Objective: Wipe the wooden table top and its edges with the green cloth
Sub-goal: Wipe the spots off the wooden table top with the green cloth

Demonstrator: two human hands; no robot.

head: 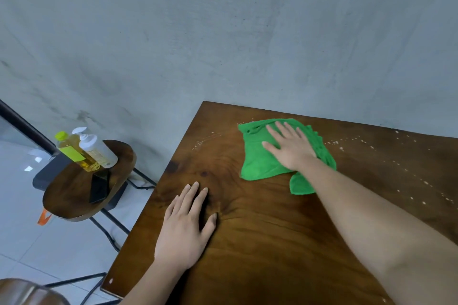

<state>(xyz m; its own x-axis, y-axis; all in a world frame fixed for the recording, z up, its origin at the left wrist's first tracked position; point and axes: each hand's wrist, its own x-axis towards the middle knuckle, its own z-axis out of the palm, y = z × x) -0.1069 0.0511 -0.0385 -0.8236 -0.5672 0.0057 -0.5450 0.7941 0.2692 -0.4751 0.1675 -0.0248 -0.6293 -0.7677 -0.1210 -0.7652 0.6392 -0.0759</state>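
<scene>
Two hands rest on the wooden desk (260,242), and only one of them carries the work. The right hand (288,147) lies flat, fingers spread and not gripping, pressed down on the green cloth (257,163), which sits crumpled near the far edge of the desk, close to the far left corner. The left hand (186,228) lies open and flat on bare wood nearer the person, beside the left edge, apparently as a brace. What matters for the coming stroke is that the scattered white specks (361,142) lie to the right of the cloth, strung along the far edge and trailing down the right side, while a fainter smear (205,141) lies just to its left. The right hand is the nearer one to both, so a sweep rightward along the far edge looks the likely move, then over the rim itself, which appears unwiped as yet
</scene>
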